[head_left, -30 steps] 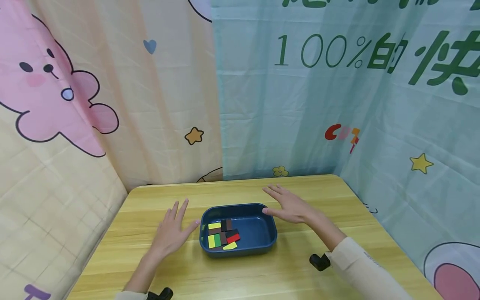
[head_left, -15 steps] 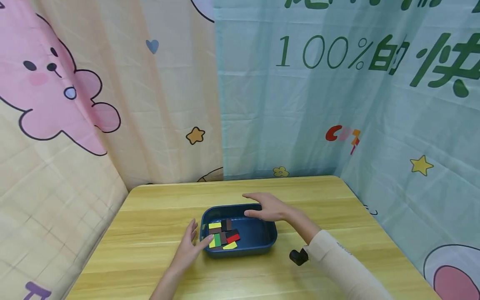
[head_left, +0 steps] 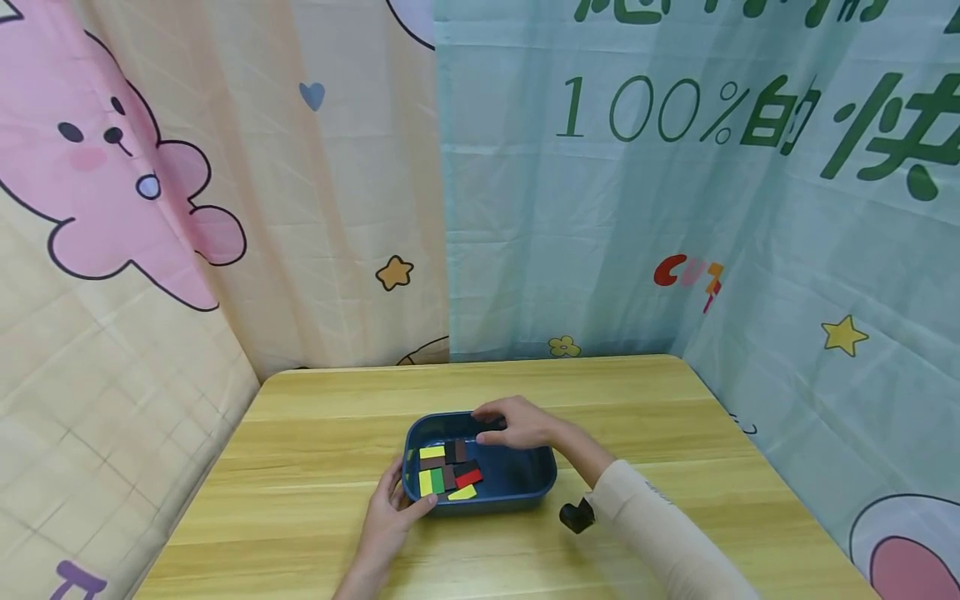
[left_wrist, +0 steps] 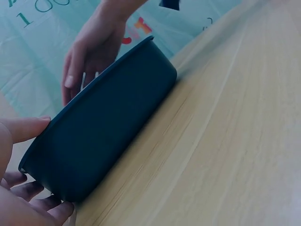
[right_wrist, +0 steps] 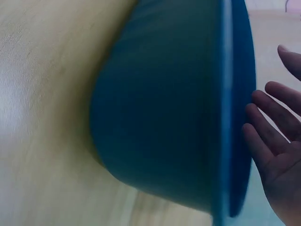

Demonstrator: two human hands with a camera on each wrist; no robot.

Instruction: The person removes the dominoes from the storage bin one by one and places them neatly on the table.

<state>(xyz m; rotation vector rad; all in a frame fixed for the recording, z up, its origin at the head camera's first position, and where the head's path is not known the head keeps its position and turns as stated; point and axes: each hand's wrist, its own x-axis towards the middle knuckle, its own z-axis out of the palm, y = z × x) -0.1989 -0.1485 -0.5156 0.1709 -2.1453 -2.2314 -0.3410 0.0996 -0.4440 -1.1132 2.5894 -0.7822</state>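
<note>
A dark blue container (head_left: 501,505) stands on the table, with several flat yellow (head_left: 432,452), green (head_left: 437,481), red (head_left: 468,477), black and brown pieces in its left part. My left hand (head_left: 386,521) grips its left end; in the left wrist view the thumb touches the rim and the fingers of that hand (left_wrist: 23,202) curl against the outer wall (left_wrist: 103,117). My right hand (head_left: 521,423) hovers over the container's back right part, fingers loosely bent, holding nothing. In the right wrist view that hand (right_wrist: 282,136) is spread beside the rim (right_wrist: 225,117).
The light wooden table (head_left: 315,425) extends around the container. Behind it hang a cream curtain (head_left: 337,183) and a pale blue curtain (head_left: 525,208) with printed figures. A black device (head_left: 577,516) sits at the right wrist.
My left hand has moved right and taken hold of the container's left end. My right hand has moved left, from the container's right side to above it. The pieces lie as before.
</note>
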